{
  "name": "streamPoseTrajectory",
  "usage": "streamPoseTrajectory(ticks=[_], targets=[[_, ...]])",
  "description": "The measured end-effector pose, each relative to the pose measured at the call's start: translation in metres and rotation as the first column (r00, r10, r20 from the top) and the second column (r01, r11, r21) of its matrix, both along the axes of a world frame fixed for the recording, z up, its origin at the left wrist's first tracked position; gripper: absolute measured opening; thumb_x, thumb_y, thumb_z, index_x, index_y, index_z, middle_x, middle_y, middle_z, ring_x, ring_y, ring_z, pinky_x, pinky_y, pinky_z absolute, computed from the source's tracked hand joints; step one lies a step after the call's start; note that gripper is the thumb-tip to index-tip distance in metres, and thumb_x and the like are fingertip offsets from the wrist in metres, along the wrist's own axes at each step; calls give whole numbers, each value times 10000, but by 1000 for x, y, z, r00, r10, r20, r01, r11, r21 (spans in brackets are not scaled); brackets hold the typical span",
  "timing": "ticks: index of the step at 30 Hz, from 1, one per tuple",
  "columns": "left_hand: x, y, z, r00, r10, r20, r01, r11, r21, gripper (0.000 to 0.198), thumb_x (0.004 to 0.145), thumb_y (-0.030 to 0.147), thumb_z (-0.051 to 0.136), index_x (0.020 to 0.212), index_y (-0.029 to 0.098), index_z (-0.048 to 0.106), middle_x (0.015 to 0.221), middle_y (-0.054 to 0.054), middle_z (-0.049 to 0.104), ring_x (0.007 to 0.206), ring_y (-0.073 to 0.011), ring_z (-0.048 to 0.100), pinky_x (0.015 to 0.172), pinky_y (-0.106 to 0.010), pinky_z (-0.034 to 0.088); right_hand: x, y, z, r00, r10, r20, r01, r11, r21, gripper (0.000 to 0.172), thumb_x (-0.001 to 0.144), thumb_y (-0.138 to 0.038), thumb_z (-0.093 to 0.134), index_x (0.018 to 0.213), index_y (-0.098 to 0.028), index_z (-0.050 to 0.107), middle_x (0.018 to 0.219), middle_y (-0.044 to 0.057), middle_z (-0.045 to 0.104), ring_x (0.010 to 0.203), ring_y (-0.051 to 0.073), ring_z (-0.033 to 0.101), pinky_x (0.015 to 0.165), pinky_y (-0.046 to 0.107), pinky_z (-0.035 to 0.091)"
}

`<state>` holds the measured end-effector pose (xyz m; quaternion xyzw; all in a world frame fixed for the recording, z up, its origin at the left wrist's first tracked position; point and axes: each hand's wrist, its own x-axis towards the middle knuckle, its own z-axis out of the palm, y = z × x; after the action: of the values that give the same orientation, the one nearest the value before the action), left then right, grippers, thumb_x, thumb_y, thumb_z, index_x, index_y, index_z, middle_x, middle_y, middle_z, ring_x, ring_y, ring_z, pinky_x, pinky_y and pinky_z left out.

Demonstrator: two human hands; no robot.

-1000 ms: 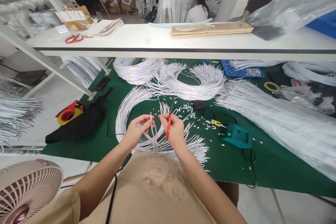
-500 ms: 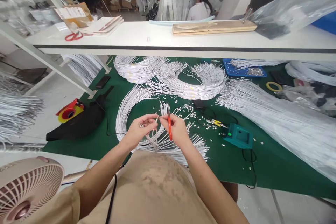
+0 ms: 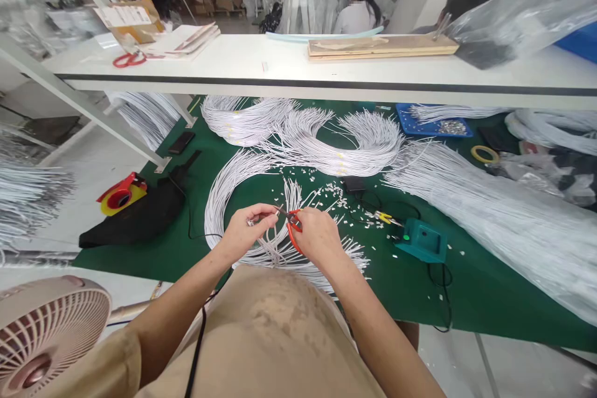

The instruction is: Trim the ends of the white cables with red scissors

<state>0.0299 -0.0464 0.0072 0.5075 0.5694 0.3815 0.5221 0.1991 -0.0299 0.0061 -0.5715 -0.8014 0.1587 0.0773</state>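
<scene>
My left hand (image 3: 247, 228) is closed, thumb and fingers pinching the end of a white cable (image 3: 275, 224). In my right hand (image 3: 318, 233) are red-handled scissors (image 3: 295, 237), their dark blades pointing left at the cable end by my left fingertips. Whether the blades touch the cable I cannot tell. Below and around both hands lies a loose bundle of white cables (image 3: 221, 193), curving from the left to the front edge of the green table. Small white cut pieces (image 3: 333, 191) are scattered just beyond my right hand.
More white cable bundles (image 3: 345, 161) lie behind, and a plastic-wrapped bundle (image 3: 494, 211) on the right. A teal device (image 3: 423, 240), yellow-handled pliers (image 3: 383, 217), a black bag (image 3: 140, 214) and a tape dispenser (image 3: 120, 196) are on the table. A white shelf (image 3: 233, 62) crosses above; a fan (image 3: 46, 336) stands left.
The scissors have turned in my right hand from pointing away, upright, to pointing left, with the blades now at the cable end. My left hand keeps its pinch in nearly the same place.
</scene>
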Motion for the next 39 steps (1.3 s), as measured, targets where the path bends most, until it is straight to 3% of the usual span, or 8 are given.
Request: streamPoseTrajectory(ticks=[12,16,19,22,24,33,36,39], targets=[[3,-4,0,991,27,-129,-19,998,63,225,773,333,529,843,153,644,670,-16,623,531,-101,463,514,-214,385,-8,-11,-11,994,-87,-60,86,996,-27,220,805,-347,475,718,-194,608,767,38,606,724,151,544,602,252,313],[3,-4,-1,989,40,-142,-30,997,76,238,781,339,522,870,157,647,663,-13,615,519,-96,457,495,-211,376,-5,-8,-11,962,-143,-234,141,990,-27,160,747,-310,537,667,-188,604,755,32,607,724,151,537,622,255,331],[3,-4,-1,989,51,-137,-42,996,72,260,758,355,558,909,166,652,697,-21,630,557,-109,487,508,-215,393,-5,-1,-8,802,-296,-519,219,954,-205,161,717,-324,554,681,-181,619,741,19,617,668,136,536,603,246,362],[4,-4,1,986,46,-162,-33,996,79,245,738,353,585,887,174,660,699,-18,629,587,-117,503,531,-219,401,-10,5,-3,513,-403,-758,117,908,-403,203,707,-340,557,769,-173,654,720,9,640,670,136,557,633,248,404],[5,-4,2,983,36,-181,-18,995,95,219,738,338,585,863,177,664,721,-19,634,617,-122,514,556,-222,405,-15,6,0,386,-434,-814,44,890,-454,199,681,-320,583,772,-166,669,708,11,648,683,142,565,657,255,416],[5,-5,2,985,56,-163,-43,996,79,208,721,317,601,860,172,655,759,-34,638,681,-139,538,573,-229,417,-24,2,2,214,-574,-790,26,812,-583,179,640,-278,621,730,-147,703,558,-6,581,523,102,471,536,243,356],[5,-3,-1,995,98,-30,-97,994,44,283,687,320,637,925,168,611,800,-41,624,676,-138,546,516,-216,408,-26,1,0,141,-614,-776,18,786,-618,162,612,-270,648,702,-142,689,476,-32,515,472,86,419,494,233,313],[7,-2,-2,982,93,164,-92,996,-17,328,695,317,636,971,159,556,762,-30,605,649,-121,549,476,-190,365,-33,-1,-6,0,-664,-747,-89,744,-662,154,590,-256,661,687,-136,662,465,-38,500,468,85,430,491,226,314]])
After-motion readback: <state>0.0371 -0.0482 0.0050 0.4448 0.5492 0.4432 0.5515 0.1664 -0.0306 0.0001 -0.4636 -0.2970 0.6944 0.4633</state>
